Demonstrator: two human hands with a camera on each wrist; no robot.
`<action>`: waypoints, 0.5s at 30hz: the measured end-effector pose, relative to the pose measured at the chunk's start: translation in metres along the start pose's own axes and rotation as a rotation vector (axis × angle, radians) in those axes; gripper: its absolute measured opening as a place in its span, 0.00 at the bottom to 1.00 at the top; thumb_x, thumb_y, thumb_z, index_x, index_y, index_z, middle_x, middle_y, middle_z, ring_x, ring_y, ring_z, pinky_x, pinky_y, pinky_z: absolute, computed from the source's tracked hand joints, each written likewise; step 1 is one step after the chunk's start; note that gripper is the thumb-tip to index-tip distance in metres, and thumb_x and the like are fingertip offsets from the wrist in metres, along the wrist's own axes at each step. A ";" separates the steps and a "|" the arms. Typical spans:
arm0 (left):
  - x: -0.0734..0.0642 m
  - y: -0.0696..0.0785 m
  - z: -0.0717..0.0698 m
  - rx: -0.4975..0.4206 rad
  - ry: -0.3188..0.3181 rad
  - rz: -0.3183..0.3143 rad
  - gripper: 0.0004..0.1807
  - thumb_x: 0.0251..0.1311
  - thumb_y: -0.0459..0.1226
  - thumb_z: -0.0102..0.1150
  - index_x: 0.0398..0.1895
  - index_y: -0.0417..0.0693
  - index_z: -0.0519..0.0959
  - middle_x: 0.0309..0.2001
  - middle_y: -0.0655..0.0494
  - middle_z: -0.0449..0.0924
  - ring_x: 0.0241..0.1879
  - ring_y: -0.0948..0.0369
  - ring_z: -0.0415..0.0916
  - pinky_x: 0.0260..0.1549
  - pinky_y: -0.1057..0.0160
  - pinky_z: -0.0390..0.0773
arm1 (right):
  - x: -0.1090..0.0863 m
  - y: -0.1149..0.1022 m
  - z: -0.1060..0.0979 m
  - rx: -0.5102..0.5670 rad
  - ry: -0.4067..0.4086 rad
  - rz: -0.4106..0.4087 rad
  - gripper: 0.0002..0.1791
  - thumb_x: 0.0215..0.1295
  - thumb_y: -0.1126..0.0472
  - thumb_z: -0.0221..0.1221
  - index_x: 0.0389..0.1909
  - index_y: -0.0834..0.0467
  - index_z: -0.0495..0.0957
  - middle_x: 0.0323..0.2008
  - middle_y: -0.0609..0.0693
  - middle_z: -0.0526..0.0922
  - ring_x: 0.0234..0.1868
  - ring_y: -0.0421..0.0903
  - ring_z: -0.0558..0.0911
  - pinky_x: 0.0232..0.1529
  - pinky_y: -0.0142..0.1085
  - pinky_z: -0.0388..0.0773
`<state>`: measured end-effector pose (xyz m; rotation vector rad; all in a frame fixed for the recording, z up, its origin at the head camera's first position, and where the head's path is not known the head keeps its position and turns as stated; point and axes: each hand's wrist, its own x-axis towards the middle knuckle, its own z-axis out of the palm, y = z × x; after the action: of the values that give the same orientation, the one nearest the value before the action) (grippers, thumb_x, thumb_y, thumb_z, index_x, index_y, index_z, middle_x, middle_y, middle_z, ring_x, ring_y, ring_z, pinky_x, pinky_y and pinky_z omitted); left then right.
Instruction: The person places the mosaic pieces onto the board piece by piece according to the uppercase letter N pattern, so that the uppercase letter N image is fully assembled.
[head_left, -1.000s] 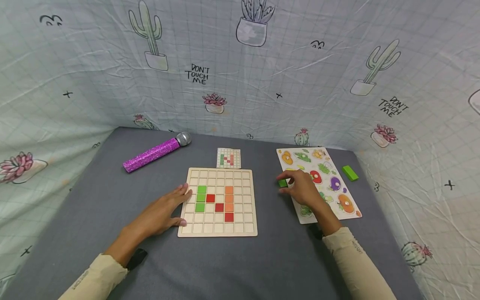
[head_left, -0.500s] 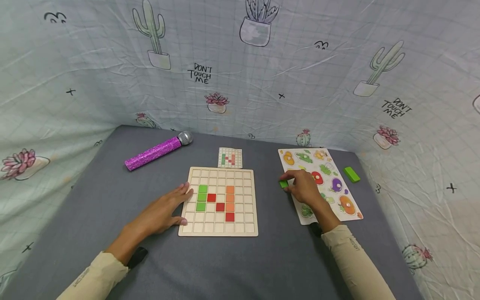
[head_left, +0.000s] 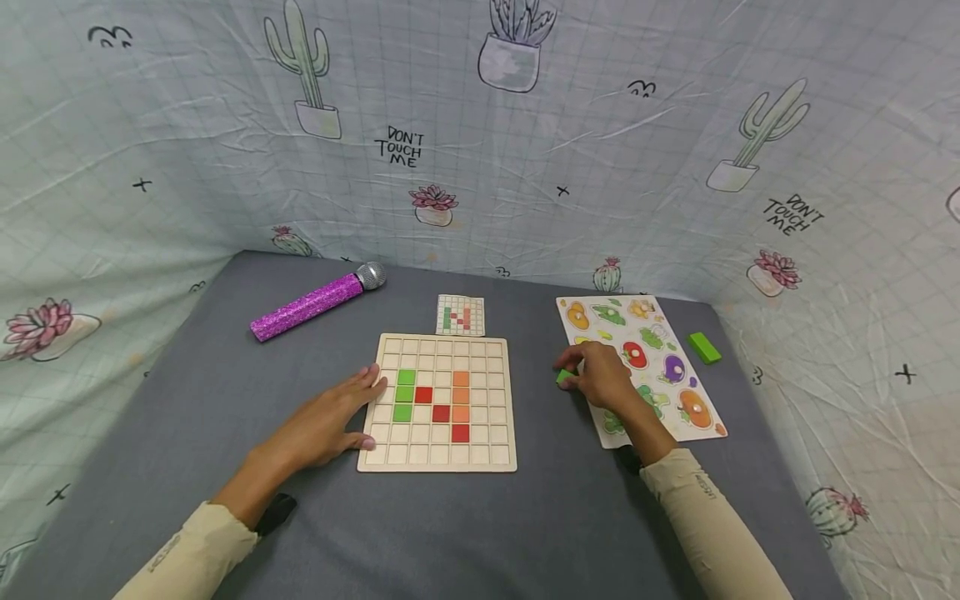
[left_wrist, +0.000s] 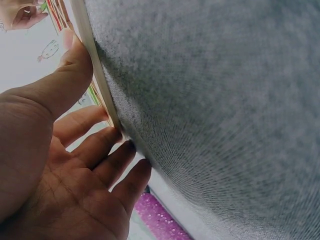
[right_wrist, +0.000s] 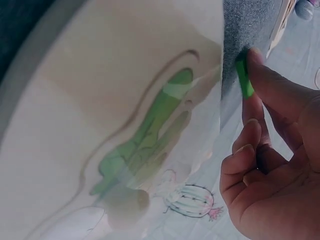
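Observation:
My left hand (head_left: 322,429) lies against the left edge of a wooden grid board (head_left: 437,463), its thumb and relaxed fingertips touching the rim. Green tiles (head_left: 405,394), red tiles (head_left: 441,413) and orange tiles (head_left: 461,396) sit in the board's squares. To the right, my right hand (head_left: 603,377) pinches a small green tile (head_left: 566,378) between thumb and index finger, beside the left edge of a vegetable puzzle board (head_left: 705,429). The right wrist view shows the green tile (right_wrist: 244,77) at the fingertips, its other side covered by the thumb.
Behind the grid board lies a small pattern card (head_left: 461,308) with a similar coloured design. A glittery purple microphone (head_left: 307,308) is at the back left. A longer green block (head_left: 704,348) rests right of the puzzle board. Printed cloth (head_left: 480,233) walls the table's back and sides.
The right hand has closed its thumb and finger on the green tile and drawn it slightly toward the person, turning it. The left hand stays on the board edge.

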<state>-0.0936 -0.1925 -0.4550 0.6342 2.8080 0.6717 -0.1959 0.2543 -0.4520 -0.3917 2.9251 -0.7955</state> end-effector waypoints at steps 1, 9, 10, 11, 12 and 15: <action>0.000 0.000 0.000 -0.001 0.000 0.000 0.53 0.55 0.44 0.80 0.81 0.37 0.63 0.84 0.36 0.55 0.82 0.34 0.55 0.74 0.31 0.65 | 0.000 -0.001 0.000 -0.003 0.000 -0.004 0.12 0.53 0.65 0.81 0.38 0.54 0.91 0.33 0.49 0.86 0.34 0.45 0.80 0.35 0.38 0.72; 0.000 -0.001 0.000 0.006 0.004 0.009 0.52 0.56 0.44 0.80 0.81 0.37 0.64 0.83 0.36 0.55 0.82 0.34 0.56 0.73 0.31 0.65 | -0.004 -0.006 -0.001 0.030 0.029 -0.043 0.09 0.54 0.63 0.81 0.29 0.53 0.88 0.25 0.45 0.85 0.26 0.41 0.76 0.29 0.36 0.70; 0.000 -0.001 0.000 0.008 0.004 0.010 0.52 0.56 0.44 0.80 0.81 0.37 0.64 0.83 0.36 0.55 0.82 0.34 0.56 0.73 0.31 0.65 | -0.005 -0.008 -0.001 0.043 0.032 -0.049 0.09 0.54 0.63 0.81 0.29 0.53 0.88 0.24 0.46 0.85 0.25 0.41 0.76 0.29 0.35 0.70; 0.000 -0.001 0.000 0.009 0.003 0.011 0.52 0.56 0.44 0.80 0.81 0.37 0.64 0.83 0.36 0.55 0.82 0.34 0.56 0.73 0.31 0.65 | -0.005 -0.010 -0.001 0.056 0.035 -0.055 0.09 0.54 0.63 0.81 0.29 0.53 0.88 0.24 0.46 0.85 0.25 0.41 0.76 0.29 0.35 0.70; 0.000 -0.001 0.000 0.011 0.003 0.012 0.52 0.56 0.44 0.80 0.81 0.37 0.64 0.83 0.36 0.55 0.82 0.34 0.56 0.73 0.31 0.65 | -0.006 -0.012 0.000 0.067 0.036 -0.062 0.09 0.54 0.63 0.81 0.29 0.53 0.88 0.24 0.46 0.85 0.25 0.41 0.76 0.29 0.35 0.70; 0.000 -0.001 0.000 0.012 0.003 0.015 0.52 0.56 0.44 0.80 0.81 0.37 0.64 0.83 0.36 0.55 0.82 0.34 0.56 0.73 0.31 0.65 | -0.010 -0.020 0.002 0.098 0.032 -0.064 0.09 0.55 0.62 0.80 0.29 0.53 0.88 0.24 0.45 0.84 0.26 0.41 0.78 0.32 0.35 0.72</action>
<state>-0.0937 -0.1935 -0.4556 0.6580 2.8148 0.6590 -0.1815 0.2392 -0.4436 -0.4701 2.9016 -0.9580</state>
